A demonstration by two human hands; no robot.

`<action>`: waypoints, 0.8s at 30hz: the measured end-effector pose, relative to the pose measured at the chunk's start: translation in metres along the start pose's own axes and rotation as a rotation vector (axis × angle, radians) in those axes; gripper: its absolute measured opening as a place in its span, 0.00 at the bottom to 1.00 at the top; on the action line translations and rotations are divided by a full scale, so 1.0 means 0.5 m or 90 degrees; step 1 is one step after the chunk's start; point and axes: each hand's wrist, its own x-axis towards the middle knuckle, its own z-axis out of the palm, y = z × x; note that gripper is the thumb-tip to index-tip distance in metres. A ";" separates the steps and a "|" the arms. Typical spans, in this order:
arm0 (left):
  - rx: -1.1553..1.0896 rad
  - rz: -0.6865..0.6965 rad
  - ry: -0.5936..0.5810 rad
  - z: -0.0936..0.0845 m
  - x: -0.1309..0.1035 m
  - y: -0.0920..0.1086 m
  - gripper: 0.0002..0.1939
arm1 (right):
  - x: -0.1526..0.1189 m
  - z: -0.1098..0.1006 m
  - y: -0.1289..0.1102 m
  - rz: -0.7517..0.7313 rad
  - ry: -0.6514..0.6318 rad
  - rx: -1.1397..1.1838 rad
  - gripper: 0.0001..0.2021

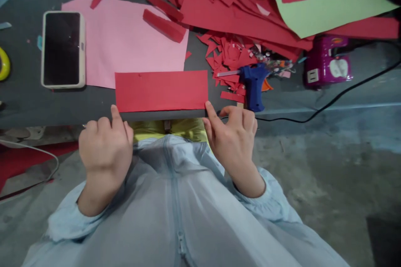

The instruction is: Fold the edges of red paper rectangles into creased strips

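Observation:
A red paper strip (161,91), perhaps folded, lies flat along the table's near edge, partly over a pink sheet (134,41). My left hand (105,146) is at its lower left corner, index finger stretched out and the other fingers curled. At the lower right corner, the index fingertip of my right hand (233,137) touches the paper, with the thumb apart below it. Neither hand grips the strip. Just right of my right hand's fingers lies a blue glue gun (253,85) with a glue stick showing at its back.
A phone (61,50) lies on the left, near a yellow ring-shaped object (3,64). Red paper scraps (230,54) and larger red sheets (219,12) spread across the back. A green sheet (300,16) lies above a purple box (327,62). A black cord (341,91) crosses the right side.

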 end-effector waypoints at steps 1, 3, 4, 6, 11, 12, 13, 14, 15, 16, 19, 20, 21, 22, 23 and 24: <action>0.012 0.007 0.019 -0.002 0.002 0.003 0.30 | -0.001 0.001 0.004 0.003 0.003 -0.002 0.19; 0.023 0.028 0.060 -0.005 0.005 0.014 0.30 | -0.002 0.003 0.008 0.004 0.014 0.002 0.18; 0.021 0.044 0.078 -0.007 0.007 0.025 0.30 | -0.002 0.005 0.008 0.004 0.020 0.008 0.18; 0.006 0.102 0.110 -0.012 0.011 0.054 0.28 | 0.000 0.008 0.008 0.003 0.030 0.019 0.18; -0.026 0.285 0.129 -0.024 0.027 0.157 0.26 | 0.003 0.009 0.003 -0.006 0.052 -0.006 0.17; -0.035 0.296 0.122 -0.025 0.031 0.177 0.26 | 0.004 0.008 0.002 -0.007 0.058 -0.011 0.17; -0.049 0.305 0.112 -0.026 0.034 0.196 0.25 | 0.004 0.008 0.001 -0.008 0.063 -0.014 0.17; -0.065 0.301 0.098 -0.027 0.037 0.212 0.24 | 0.004 0.008 0.000 -0.009 0.066 -0.017 0.17; -0.080 0.291 0.079 -0.028 0.038 0.226 0.24 | 0.004 0.008 -0.001 -0.009 0.067 -0.020 0.16; -0.091 0.276 0.063 -0.029 0.039 0.236 0.24 | 0.004 0.008 -0.001 -0.010 0.069 -0.023 0.16; -0.102 0.233 0.027 -0.034 0.035 0.249 0.24 | 0.005 0.009 -0.001 -0.010 0.077 -0.026 0.16; -0.097 0.225 0.023 -0.035 0.033 0.247 0.25 | 0.005 0.009 -0.001 -0.010 0.079 -0.024 0.16; -0.086 0.220 0.024 -0.035 0.031 0.243 0.26 | 0.005 0.009 0.000 -0.010 0.082 -0.021 0.16; -0.070 0.217 0.028 -0.035 0.030 0.238 0.27 | 0.005 0.009 0.000 -0.010 0.082 -0.021 0.16; -0.051 0.214 0.037 -0.034 0.028 0.231 0.28 | 0.005 0.008 0.000 -0.011 0.081 -0.022 0.16; -0.032 0.211 0.046 -0.033 0.026 0.223 0.29 | 0.005 0.008 0.001 -0.011 0.078 -0.024 0.16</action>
